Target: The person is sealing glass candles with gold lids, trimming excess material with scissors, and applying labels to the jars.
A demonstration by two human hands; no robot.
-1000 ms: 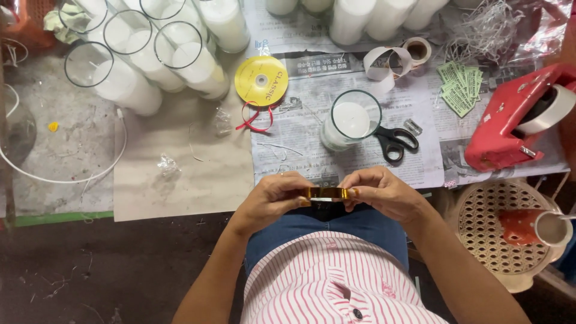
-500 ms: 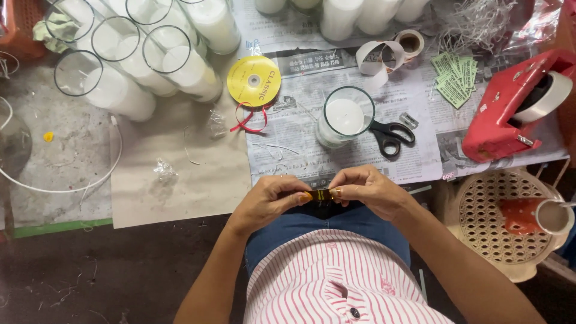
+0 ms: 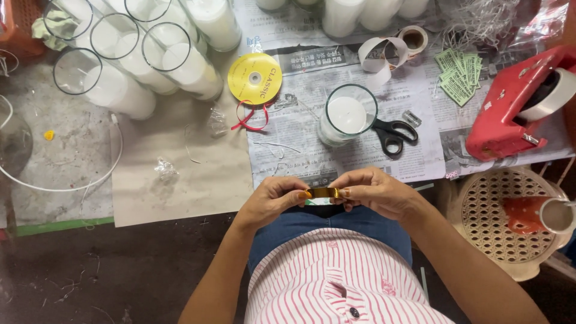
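1. Above the lap, just off the worktop [image 3: 180,180] edge, both hands pinched a short, shiny gold ribbon strip [image 3: 324,192]: left hand [image 3: 273,201] fingers closed on one end, right hand [image 3: 375,192] fingers on the other.
2. Slick foil might have slipped from the fingertips.
3. Nearby stood a smooth glass candle [image 3: 347,117] filled with white wax; a stray elbow could have tipped it.
4. Black scissors [image 3: 393,135] lay touching the candle.
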